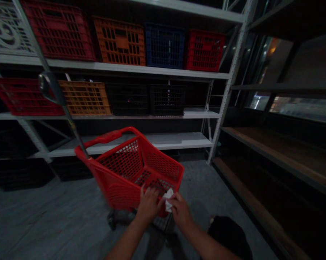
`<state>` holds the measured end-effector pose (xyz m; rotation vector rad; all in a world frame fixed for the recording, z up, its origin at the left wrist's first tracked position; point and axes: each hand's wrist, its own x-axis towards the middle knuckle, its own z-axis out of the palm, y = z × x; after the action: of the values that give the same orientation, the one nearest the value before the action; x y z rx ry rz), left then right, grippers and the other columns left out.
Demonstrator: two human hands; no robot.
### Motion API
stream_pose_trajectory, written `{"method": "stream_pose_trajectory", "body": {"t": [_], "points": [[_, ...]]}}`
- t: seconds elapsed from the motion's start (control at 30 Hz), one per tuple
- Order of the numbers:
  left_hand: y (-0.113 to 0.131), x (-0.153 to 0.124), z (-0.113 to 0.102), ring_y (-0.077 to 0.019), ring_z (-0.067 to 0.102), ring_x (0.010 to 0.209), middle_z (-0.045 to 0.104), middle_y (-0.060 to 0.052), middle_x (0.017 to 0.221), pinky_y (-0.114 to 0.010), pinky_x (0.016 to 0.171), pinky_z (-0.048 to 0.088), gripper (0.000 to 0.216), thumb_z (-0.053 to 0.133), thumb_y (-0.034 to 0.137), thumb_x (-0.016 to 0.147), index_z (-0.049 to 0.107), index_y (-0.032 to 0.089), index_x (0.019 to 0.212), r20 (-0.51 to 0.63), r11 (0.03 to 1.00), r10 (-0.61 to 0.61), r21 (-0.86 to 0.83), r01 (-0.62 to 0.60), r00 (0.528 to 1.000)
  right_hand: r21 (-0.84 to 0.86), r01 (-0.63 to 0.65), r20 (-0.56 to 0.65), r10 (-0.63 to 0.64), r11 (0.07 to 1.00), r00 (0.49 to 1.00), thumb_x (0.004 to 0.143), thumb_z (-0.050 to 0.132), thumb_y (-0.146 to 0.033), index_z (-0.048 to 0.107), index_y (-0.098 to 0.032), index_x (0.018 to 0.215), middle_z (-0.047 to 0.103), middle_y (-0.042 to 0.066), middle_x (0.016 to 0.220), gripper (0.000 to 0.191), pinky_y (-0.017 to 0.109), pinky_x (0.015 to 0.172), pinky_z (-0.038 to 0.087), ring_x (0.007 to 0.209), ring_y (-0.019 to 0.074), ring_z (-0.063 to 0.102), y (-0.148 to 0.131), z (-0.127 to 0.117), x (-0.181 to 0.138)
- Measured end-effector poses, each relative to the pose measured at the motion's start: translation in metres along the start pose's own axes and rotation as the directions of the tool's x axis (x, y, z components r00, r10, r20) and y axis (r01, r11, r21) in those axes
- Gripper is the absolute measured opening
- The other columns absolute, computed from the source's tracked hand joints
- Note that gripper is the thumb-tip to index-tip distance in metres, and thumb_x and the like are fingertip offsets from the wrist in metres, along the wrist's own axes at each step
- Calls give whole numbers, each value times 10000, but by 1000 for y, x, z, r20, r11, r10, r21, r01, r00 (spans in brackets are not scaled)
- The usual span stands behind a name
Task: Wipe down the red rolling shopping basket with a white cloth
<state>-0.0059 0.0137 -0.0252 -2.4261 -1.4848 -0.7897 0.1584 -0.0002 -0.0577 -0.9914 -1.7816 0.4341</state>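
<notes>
A red plastic shopping cart [119,187] stands before me, tilted across the view, its basket holding nothing that I can make out. My left hand [149,204] is curled over the near rim of the basket, gripping it. At the cart's near right corner, my right hand [179,209] pinches a small crumpled white tissue or cloth [168,199] between thumb and fingers. The white piece lies against the red rim, close to my left thumb. A grey pole with a dark bracket [53,88] rises from the cart's handle side.
White metal shelving [141,68] behind the cart carries several plastic crates, including an orange crate [121,41] and a blue crate [165,46]. Dark shelves with brown boards [282,148] run along the right. Grey floor [43,216] surrounds the cart's wheels.
</notes>
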Motion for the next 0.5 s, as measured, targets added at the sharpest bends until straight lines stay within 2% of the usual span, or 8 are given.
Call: {"method": "stream_pose_trajectory", "body": {"t": [0.07, 0.17, 0.27, 0.37, 0.43, 0.5], "points": [[-3, -3, -3, -196, 507, 891, 610, -35, 848, -524, 994, 181, 279, 389, 397, 814, 582, 196, 820, -17, 1000, 8, -1, -8, 1000, 5, 24, -1, -24, 1000, 1000, 602, 402, 28, 650, -202, 859, 505, 29, 826, 425, 238, 688, 446, 783, 138, 523, -3, 3, -5], [-4, -8, -7, -192, 509, 887, 607, -29, 830, -523, 1002, 176, 274, 391, 394, 815, 578, 194, 809, -19, 1000, -3, -1, 3, 1000, -10, 39, -28, -39, 999, 999, 609, 399, 23, 650, -199, 865, 512, 27, 828, 421, 244, 697, 448, 786, 138, 522, 5, -2, 6], [-2, -9, -9, -195, 511, 905, 606, -36, 853, -524, 1011, 170, 270, 398, 389, 813, 579, 189, 815, -13, 1000, -25, -5, 24, 1000, -18, 0, -43, -1, 1000, 999, 609, 395, 14, 655, -197, 870, 531, 28, 836, 424, 253, 726, 449, 804, 142, 525, 15, -8, 21], [-2, -10, -8, -199, 515, 922, 606, -46, 873, -526, 1020, 157, 286, 397, 405, 810, 580, 187, 835, 8, 999, -46, -29, 46, 999, 1, -61, -67, 61, 998, 996, 630, 392, -7, 651, -191, 878, 552, 40, 871, 403, 265, 764, 443, 842, 154, 535, 13, -11, 22], [-5, -11, -7, -209, 507, 977, 601, -63, 957, -530, 1027, 146, 339, 413, 441, 793, 555, 185, 964, 20, 997, -37, -70, 38, 999, 45, -115, -104, 119, 992, 987, 658, 407, -42, 627, -190, 913, 567, 46, 904, 368, 275, 785, 438, 862, 162, 543, 4, -12, 18], [-7, -14, -8, -236, 464, 1079, 552, -104, 1119, -544, 1028, 144, 528, 452, 498, 752, 438, 170, 1167, 6, 993, -4, -115, 5, 1000, 126, -198, -141, 216, 972, 966, 684, 429, -87, 580, -192, 937, 583, 41, 895, 312, 271, 760, 447, 828, 160, 558, -8, -12, 12]]}}
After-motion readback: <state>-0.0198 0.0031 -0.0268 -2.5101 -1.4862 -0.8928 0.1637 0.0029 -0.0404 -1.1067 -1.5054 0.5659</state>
